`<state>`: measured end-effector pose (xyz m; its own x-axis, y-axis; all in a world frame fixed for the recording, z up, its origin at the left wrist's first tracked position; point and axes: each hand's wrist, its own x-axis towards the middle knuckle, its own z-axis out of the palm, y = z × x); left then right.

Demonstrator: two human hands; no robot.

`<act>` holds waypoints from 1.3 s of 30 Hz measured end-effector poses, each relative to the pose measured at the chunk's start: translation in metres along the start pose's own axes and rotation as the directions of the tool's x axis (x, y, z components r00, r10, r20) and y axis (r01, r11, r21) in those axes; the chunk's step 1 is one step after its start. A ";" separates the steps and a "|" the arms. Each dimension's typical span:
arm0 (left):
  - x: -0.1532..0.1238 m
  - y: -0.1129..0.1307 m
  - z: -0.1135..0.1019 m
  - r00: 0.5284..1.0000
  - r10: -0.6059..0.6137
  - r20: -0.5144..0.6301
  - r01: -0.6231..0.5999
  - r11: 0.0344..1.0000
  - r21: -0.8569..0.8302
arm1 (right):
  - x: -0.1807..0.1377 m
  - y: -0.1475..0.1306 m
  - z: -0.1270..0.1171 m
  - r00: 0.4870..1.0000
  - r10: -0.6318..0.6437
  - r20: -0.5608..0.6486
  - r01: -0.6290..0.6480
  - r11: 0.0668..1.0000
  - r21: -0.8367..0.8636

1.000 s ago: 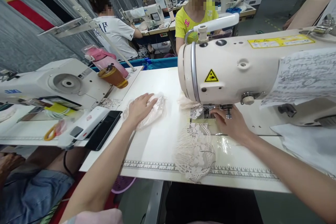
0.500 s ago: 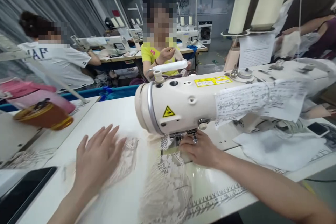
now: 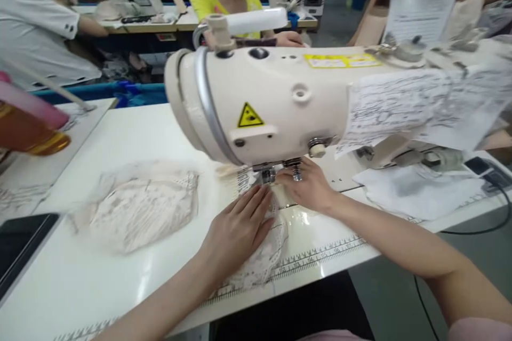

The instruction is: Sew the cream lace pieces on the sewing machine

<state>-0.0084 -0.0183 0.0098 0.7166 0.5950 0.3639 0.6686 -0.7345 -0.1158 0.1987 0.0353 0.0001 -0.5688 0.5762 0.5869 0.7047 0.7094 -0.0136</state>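
Under the presser foot (image 3: 265,175) of a white sewing machine (image 3: 276,96) lies a piece of cream lace fabric (image 3: 260,269), its front part spread toward the table edge. My left hand (image 3: 240,224) rests flat on this lace just in front of the foot, fingers stretched out and covering part of it. To the right of the foot, my right hand (image 3: 308,186) has its fingers bent together by the needle area. Metal parts hide its fingertips, so what they grip cannot be made out. A second lace piece (image 3: 146,208) lies on the table to the left.
A printed ruler strip (image 3: 320,256) runs along the table's front edge. A black phone (image 3: 24,245) lies at the left. White cloth (image 3: 420,189) and a dark device (image 3: 486,173) with a cable sit at the right. A co-worker in a yellow top (image 3: 198,2) sits opposite.
My left hand has moved right, from over the left lace piece onto the lace at the presser foot. My right hand stays beside the foot. The view has tilted down and come closer.
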 end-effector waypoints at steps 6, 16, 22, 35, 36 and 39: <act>0.006 -0.002 0.003 0.998 -0.058 0.017 0.059 0.998 -0.039 | 0.000 -0.003 -0.004 0.996 -0.015 0.090 0.009 0.998 0.062; 0.007 -0.014 0.013 0.994 -0.109 -0.031 0.105 0.990 -0.093 | -0.005 -0.007 0.001 0.951 0.100 0.293 -0.106 0.994 0.005; 0.010 -0.020 0.014 0.992 -0.123 -0.017 0.120 0.987 -0.110 | -0.009 -0.004 0.012 0.929 0.158 0.335 -0.197 0.977 0.086; 0.010 -0.022 0.016 0.990 -0.138 0.020 0.139 0.985 -0.105 | -0.001 -0.004 0.000 0.934 0.101 0.343 -0.174 0.966 0.189; 0.010 -0.022 0.016 0.991 -0.135 0.016 0.136 0.985 -0.102 | -0.001 -0.004 0.002 0.935 0.107 0.339 -0.175 0.969 0.176; 0.009 -0.022 0.016 0.991 -0.132 0.009 0.133 0.986 -0.102 | -0.003 -0.005 0.006 0.939 0.103 0.329 -0.157 0.977 0.142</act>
<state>-0.0131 0.0088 0.0007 0.6234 0.6898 0.3681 0.7341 -0.6784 0.0279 0.1944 0.0331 -0.0066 -0.6009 0.7473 0.2835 0.7179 0.6606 -0.2198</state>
